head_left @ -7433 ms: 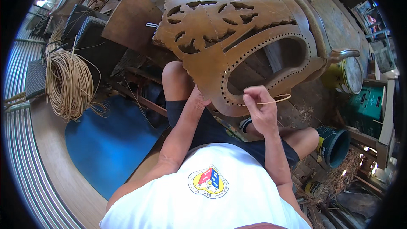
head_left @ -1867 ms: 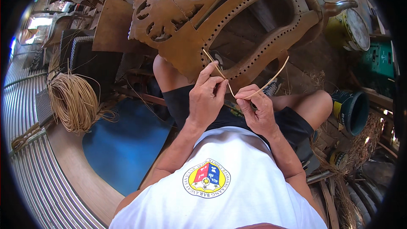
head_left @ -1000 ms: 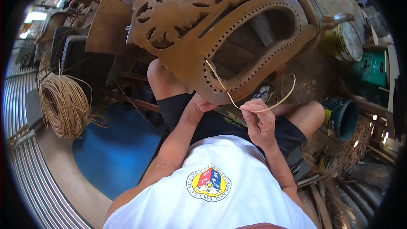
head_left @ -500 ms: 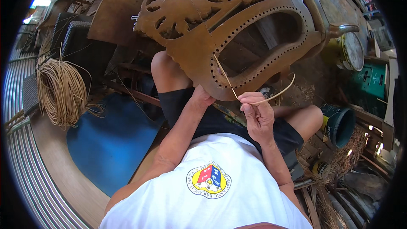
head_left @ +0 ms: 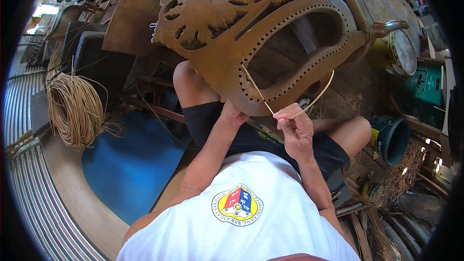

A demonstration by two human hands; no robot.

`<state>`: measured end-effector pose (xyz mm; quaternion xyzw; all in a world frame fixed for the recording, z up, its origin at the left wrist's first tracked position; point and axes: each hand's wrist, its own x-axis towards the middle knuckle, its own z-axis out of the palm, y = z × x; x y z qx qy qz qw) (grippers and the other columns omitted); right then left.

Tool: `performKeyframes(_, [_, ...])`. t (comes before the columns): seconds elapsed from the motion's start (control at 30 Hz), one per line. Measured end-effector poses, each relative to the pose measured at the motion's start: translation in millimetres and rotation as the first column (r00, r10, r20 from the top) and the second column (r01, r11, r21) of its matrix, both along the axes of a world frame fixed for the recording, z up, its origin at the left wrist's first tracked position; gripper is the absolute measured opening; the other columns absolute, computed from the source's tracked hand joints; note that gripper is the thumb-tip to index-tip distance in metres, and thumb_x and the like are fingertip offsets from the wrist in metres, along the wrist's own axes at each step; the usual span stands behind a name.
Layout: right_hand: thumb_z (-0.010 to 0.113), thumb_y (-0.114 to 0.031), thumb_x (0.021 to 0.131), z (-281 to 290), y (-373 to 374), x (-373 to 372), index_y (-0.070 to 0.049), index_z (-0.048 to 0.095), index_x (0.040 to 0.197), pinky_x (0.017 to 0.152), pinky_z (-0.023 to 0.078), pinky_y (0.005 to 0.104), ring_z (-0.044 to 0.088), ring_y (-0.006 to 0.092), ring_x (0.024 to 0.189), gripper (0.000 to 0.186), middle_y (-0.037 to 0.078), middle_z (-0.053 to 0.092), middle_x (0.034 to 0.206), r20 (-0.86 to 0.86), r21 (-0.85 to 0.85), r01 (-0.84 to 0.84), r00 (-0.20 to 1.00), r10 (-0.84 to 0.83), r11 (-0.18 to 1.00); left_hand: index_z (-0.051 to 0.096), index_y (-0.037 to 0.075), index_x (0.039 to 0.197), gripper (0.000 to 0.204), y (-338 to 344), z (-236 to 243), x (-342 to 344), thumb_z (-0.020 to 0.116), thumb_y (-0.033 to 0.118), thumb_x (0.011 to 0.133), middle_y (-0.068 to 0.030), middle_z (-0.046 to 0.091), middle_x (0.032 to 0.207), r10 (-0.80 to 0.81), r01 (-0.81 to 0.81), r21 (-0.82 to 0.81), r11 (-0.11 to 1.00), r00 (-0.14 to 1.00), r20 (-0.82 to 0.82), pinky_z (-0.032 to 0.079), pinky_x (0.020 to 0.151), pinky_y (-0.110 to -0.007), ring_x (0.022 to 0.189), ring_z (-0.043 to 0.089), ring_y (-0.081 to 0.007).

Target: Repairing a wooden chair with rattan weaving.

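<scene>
White shirt [head_left: 241, 212] with a round crest fills the lower edge, and both bare forearms rise from it over dark shorts [head_left: 251, 137]. Right hand [head_left: 296, 130] sits above the right thigh with thumb and fingers pinched shut on a thin cane strand [head_left: 258, 92]. From the pinch the strand runs up and left to a hole in the inner rim of the chair frame [head_left: 232, 53]; a second length of it curves up and right from the same hand toward the frame's lower right edge. Left hand [head_left: 232, 113] is pressed against the bottom edge of the frame, just beside the left knee; its fingers are hidden under the wood, so I cannot tell whether they are closed around it. The frame is carved brown wood, tilted and leaning on the lap, with a row of small holes around a large oval opening and leaf-like cutouts at its upper left.

Farther left, a blue mat [head_left: 130, 164] lies on the floor, and beyond it a cane coil [head_left: 75, 108] rests near dark woven furniture. To the right stand a green bucket [head_left: 391, 140] and, farther up, a yellow can [head_left: 394, 53].
</scene>
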<state>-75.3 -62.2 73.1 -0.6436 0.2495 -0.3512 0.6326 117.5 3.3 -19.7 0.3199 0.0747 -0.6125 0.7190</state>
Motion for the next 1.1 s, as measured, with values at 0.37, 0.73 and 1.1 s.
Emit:
performKeyframes(0.37, [0.065, -0.013, 0.102, 0, -9, -9, -0.003, 0.069, 0.104, 0.071, 0.048, 0.0203, 0.057, 0.0075, 0.077, 0.011, 0.006, 0.068, 0.102, 0.044, 0.031, -0.120, 0.992, 0.119, 0.992, 0.066, 0.009, 0.125, 0.030, 5, -3, -1, 0.068, 0.024, 0.100, -0.0102, 0.073, 0.118, -0.006, 0.000, -0.096, 0.995, 0.998, -0.060, 0.061, 0.094, -0.044, 0.107, 0.072, -0.0259])
performKeyframes(0.73, [0.064, -0.006, 0.102, 1, -10, -6, -0.002, 0.068, 0.104, 0.070, 0.049, 0.0222, 0.057, 0.0089, 0.080, 0.006, 0.006, 0.066, 0.104, 0.087, 0.117, -0.052, 0.995, 0.042, 0.992, 0.068, 0.009, 0.121, 0.026, 2, 15, -3, 0.069, 0.024, 0.099, -0.0098, 0.074, 0.112, 0.035, -0.037, -0.025, 0.999, 0.997, -0.069, 0.062, 0.088, -0.042, 0.102, 0.073, -0.0245])
performKeyframes(1.1, [0.067, -0.001, 0.098, 6, -6, -13, -0.001, 0.068, 0.098, 0.072, 0.051, 0.0245, 0.062, 0.0119, 0.082, 0.001, 0.007, 0.069, 0.098, -0.162, -0.119, -0.165, 0.976, 0.144, 0.979, 0.067, 0.013, 0.110, 0.018, -7, 8, 16, 0.074, 0.023, 0.096, -0.0090, 0.072, 0.103, -0.010, 0.027, -0.192, 0.981, 0.996, 0.085, 0.062, 0.083, -0.041, 0.098, 0.071, -0.0214])
